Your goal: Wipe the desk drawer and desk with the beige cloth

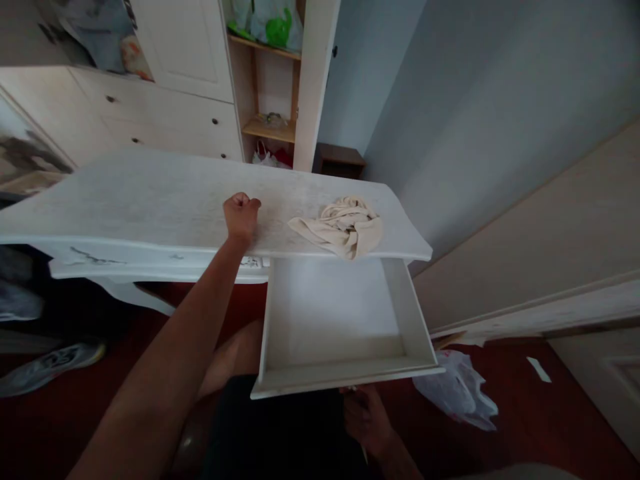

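Observation:
My left hand (pixel 241 217) rests as a closed fist on the white dressing table top (pixel 165 200), with nothing seen in it. My right hand (pixel 369 421) is low at the front of the pulled-out drawer (pixel 330 313), its fingers curled around the drawer handle, which the drawer front and fingers mostly hide. Inside, the drawer is bare and white. A crumpled cream cloth (pixel 345 227) lies on the table top just behind the drawer, to the right of my left hand.
Behind the table stands a white wardrobe (pixel 185 53) with an open door (pixel 315 87) and bags on its shelves. A plastic bag (pixel 457 390) lies on the red floor at right. A shoe (pixel 55 367) is at lower left. The wall (pixel 480 120) rises at right.

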A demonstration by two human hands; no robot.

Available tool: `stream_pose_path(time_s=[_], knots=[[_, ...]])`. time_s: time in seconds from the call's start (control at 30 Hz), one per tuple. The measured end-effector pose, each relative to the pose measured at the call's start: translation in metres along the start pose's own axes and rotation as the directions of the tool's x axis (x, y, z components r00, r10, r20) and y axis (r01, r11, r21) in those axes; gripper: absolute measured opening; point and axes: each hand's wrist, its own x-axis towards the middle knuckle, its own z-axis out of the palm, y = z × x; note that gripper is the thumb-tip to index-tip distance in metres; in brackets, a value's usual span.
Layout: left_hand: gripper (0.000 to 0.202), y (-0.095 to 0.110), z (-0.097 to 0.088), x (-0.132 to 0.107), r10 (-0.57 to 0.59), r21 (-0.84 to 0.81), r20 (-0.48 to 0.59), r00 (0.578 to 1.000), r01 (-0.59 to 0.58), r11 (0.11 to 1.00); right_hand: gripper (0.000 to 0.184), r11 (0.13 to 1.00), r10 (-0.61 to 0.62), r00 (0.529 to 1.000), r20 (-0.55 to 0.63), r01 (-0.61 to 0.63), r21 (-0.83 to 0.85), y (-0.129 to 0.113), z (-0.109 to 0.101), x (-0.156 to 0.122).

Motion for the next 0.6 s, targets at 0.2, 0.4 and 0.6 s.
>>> stream_pose_path(time_s=[0.2, 0.4, 0.6], knots=[[0.038, 0.002, -0.001, -0.001, -0.006, -0.016, -0.010, 1.000, 0.006, 1.000, 0.041, 0.989, 0.086, 0.995, -0.049, -0.091, -0.120, -0.008, 0.000, -0.006], [0.039, 0.003, -0.001, -0.001, -0.014, -0.020, -0.011, 1.000, 0.014, 1.000, 0.053, 0.732, -0.084, 0.933, -0.350, -0.181, -0.657, -0.055, 0.027, -0.057], [0.038, 0.007, -0.003, -0.005, 0.001, 0.015, 0.007, 1.000, -0.001, 1.000, 0.047, 0.465, -0.149, 0.968, -0.201, -0.110, -0.878, -0.143, 0.056, -0.117]])
